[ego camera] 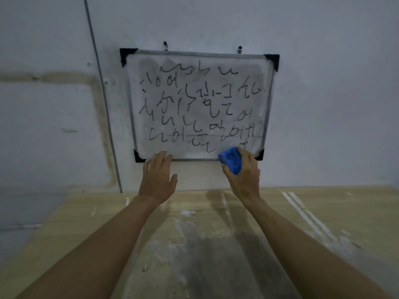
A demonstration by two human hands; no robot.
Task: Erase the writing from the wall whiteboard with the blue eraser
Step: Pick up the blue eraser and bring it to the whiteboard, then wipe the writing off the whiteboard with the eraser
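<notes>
Low centre of the frame, the left hand (157, 180) lies flat with its fingers (160, 157) spread, empty, tips at the whiteboard's (131, 100) bottom edge as if steadying it. The black writing (194, 108) covers nearly the whole board, top line to bottom, over a grey smudged haze. To the right, the right hand (246, 171) grips the blue eraser (230, 160), fingers wrapped round it, at the board's lower right corner. By my reckoning the wiping has barely begun; almost everything is left.
</notes>
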